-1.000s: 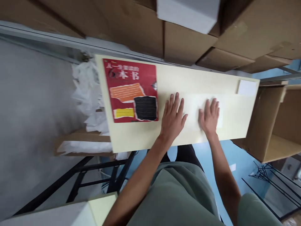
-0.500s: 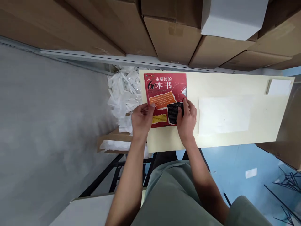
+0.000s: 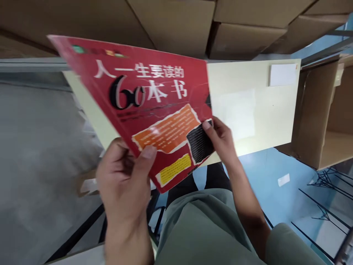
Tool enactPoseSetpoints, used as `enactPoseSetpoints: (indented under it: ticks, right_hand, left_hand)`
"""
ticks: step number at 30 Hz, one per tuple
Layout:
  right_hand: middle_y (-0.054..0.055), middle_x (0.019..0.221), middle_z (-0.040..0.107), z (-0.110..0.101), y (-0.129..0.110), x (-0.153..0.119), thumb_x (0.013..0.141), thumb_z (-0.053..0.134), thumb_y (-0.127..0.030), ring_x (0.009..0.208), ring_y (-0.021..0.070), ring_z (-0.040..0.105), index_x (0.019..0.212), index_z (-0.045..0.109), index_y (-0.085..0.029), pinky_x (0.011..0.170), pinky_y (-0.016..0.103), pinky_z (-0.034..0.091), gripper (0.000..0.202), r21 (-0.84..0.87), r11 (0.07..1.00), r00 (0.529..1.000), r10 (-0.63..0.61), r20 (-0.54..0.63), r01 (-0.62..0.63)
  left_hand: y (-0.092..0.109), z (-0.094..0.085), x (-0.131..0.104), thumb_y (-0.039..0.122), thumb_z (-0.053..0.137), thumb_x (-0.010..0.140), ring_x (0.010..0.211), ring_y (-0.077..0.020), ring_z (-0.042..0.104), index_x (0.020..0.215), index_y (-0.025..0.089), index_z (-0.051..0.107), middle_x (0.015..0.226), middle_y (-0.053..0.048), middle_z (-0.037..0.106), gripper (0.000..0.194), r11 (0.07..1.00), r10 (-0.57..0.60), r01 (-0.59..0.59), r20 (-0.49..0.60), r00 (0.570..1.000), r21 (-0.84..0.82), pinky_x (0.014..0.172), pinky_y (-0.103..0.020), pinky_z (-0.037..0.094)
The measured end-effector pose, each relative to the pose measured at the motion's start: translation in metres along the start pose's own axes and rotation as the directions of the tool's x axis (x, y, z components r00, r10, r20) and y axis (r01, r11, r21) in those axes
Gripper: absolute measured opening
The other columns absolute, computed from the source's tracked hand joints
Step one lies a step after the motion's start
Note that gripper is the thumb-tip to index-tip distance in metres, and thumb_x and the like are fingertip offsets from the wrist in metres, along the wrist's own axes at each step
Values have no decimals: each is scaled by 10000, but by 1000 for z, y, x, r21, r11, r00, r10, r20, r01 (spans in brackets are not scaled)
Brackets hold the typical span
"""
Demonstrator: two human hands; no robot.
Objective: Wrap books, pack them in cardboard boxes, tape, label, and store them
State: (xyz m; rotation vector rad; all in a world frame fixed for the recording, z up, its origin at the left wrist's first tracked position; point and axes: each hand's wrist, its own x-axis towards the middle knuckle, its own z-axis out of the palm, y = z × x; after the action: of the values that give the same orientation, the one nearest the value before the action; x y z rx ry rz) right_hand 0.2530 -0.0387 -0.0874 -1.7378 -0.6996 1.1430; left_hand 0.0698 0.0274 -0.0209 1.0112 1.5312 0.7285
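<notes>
A red paperback book (image 3: 162,99) with white Chinese title letters, a large black "60" and orange, black and yellow torn-paper patches is held up above the table, tilted, its left side close to the camera. My left hand (image 3: 127,176) grips its lower left edge, thumb on the cover and fingers behind. At the lower right edge my right hand (image 3: 222,138) pinches it, thumb over the black patch. Below lies the cream tabletop (image 3: 275,121) with a white sheet of paper (image 3: 234,114) on it, right of the book.
Brown cardboard boxes (image 3: 176,25) line the back. A small white stack (image 3: 282,74) sits at the table's far right corner. Beyond that end stands an open cardboard box (image 3: 311,110). Thin black rods (image 3: 328,184) are at the lower right, over the blue floor (image 3: 264,176).
The book has come up off the table toward the camera and tilted, its left side raised most. Both hands have kept hold of it. The view has shifted to the right.
</notes>
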Motion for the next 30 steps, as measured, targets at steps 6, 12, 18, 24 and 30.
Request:
enactPoseSetpoints:
  ticks: [6, 12, 18, 24, 30]
  right_hand:
    - [67, 1135, 831, -137, 17, -15, 1033, 691, -640, 1016, 235, 784, 1295, 741, -256, 843, 353, 642, 468, -195, 980, 967, -8, -254, -43]
    - [67, 1046, 816, -183, 61, -1, 1016, 701, -622, 915, 229, 746, 1229, 753, -214, 813, 367, 599, 463, -319, 947, 953, -62, -297, -38]
    - [49, 945, 788, -181, 92, 17, 1030, 654, -649, 823, 205, 691, 1134, 733, -208, 751, 338, 548, 460, -381, 923, 949, -69, -307, -56]
    - [60, 988, 773, -177, 99, 15, 1060, 601, -647, 865, 214, 687, 1148, 692, -230, 769, 345, 534, 436, -433, 900, 933, -110, -342, -53]
    - [53, 1009, 760, -179, 94, 16, 1077, 578, -610, 876, 217, 688, 1184, 650, -245, 781, 349, 523, 387, -436, 898, 948, -82, -307, -64]
  left_hand:
    - [-53, 113, -25, 624, 813, 917, 890, -219, 742, 977, 270, 704, 984, -38, 768, 375, 992, -93, 112, 288, 953, -50, 760, -348, 654]
    - [-110, 172, -32, 548, 686, 1019, 1010, -238, 760, 1156, 227, 735, 1161, -109, 760, 352, 997, -43, 20, 293, 955, 79, 803, -345, 632]
    - [-120, 163, -31, 428, 630, 1057, 993, -215, 741, 1239, 221, 734, 1212, -103, 740, 295, 935, 98, -147, 164, 982, 324, 875, -366, 626]
    - [-124, 119, -3, 416, 856, 906, 956, -252, 698, 1278, 194, 695, 1210, -108, 684, 463, 799, 197, 4, -268, 943, 601, 1021, -523, 590]
    - [-121, 111, 12, 382, 807, 884, 847, -183, 674, 890, 205, 736, 929, -18, 709, 190, 910, 22, 95, -276, 961, 403, 920, -451, 589]
